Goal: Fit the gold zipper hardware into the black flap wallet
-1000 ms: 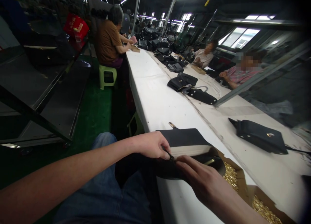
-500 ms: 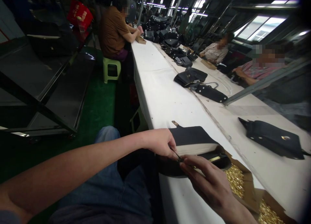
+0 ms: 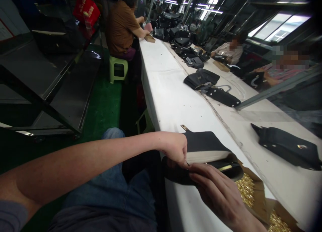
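A black handbag (image 3: 206, 140) lies on the white table's near edge, its flap laid back and a light lining strip showing. My left hand (image 3: 175, 148) is closed, pinching a thin dark edge at the bag's front rim. Right beside it my right hand (image 3: 217, 186) grips the same rim, fingers together on top and thumb mostly hidden. The fingertips of both hands nearly meet. Inside the mouth of the bag shows a gold zipper (image 3: 225, 167). A gold metal clasp plate (image 3: 184, 127) sticks out from the flap's far end.
Cardboard boxes of small gold fittings (image 3: 245, 190) stand beside my right wrist. Another black bag (image 3: 289, 146) lies across the table (image 3: 173, 98), with more bags (image 3: 201, 79) farther up. Co-workers sit along both sides. A metal rack (image 3: 62, 91) and green stool (image 3: 118, 69) stand left.
The view has shifted slightly. My left hand has turned a little and come closer to the right fingertips, leaving less of the dark edge visible between them. Both hands keep hold.
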The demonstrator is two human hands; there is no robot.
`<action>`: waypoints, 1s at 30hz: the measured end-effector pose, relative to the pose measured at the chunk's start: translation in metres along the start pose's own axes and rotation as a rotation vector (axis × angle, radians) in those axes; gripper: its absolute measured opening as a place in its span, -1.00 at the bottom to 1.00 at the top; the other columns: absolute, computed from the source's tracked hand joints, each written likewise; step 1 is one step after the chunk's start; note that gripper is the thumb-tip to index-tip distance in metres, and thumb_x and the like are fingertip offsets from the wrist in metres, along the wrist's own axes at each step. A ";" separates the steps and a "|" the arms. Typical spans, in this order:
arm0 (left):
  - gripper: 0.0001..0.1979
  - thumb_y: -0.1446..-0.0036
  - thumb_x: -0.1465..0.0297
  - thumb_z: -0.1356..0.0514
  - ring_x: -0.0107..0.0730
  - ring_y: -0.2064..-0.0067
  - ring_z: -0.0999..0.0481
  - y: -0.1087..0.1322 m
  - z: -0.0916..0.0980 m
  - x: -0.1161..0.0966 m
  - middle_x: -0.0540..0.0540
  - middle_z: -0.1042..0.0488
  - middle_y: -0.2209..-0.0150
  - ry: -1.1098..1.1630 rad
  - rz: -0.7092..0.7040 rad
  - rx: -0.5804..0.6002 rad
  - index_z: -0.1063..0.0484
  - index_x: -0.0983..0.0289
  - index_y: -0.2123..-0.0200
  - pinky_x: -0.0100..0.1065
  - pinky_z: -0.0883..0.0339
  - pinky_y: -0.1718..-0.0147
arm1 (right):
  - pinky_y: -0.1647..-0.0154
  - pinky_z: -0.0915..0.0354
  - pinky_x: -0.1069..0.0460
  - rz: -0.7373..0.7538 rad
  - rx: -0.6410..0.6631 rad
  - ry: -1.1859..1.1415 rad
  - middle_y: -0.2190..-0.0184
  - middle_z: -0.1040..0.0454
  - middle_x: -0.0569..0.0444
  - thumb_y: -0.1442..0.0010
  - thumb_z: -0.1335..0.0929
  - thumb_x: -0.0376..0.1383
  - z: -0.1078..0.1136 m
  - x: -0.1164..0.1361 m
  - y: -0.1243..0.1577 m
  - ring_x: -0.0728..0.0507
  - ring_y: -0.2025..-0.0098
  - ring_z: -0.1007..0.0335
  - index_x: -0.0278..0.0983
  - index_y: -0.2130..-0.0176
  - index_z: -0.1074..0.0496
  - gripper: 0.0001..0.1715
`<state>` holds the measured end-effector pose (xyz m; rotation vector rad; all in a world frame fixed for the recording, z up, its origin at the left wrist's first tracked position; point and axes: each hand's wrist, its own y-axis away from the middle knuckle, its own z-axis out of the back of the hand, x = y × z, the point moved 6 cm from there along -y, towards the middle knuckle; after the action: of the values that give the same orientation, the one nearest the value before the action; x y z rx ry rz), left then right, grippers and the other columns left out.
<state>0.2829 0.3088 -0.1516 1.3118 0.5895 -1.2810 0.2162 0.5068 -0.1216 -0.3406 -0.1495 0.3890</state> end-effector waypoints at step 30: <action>-0.79 -0.28 0.52 -0.42 -0.26 0.21 -0.82 0.003 -0.005 0.026 0.06 -0.77 0.33 0.132 -0.136 -0.055 -0.72 0.30 0.02 -0.41 -0.61 0.24 | 0.08 -0.62 0.19 -0.211 -0.034 -0.095 -0.12 -0.67 -0.15 -0.60 -0.44 -0.50 0.005 -0.004 -0.021 -0.06 0.05 -0.75 -0.26 -0.11 -0.59 -0.79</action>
<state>0.2941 0.3043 -0.1748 1.3364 0.8128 -1.2852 0.2184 0.4882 -0.1097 -0.3364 -0.2828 0.1939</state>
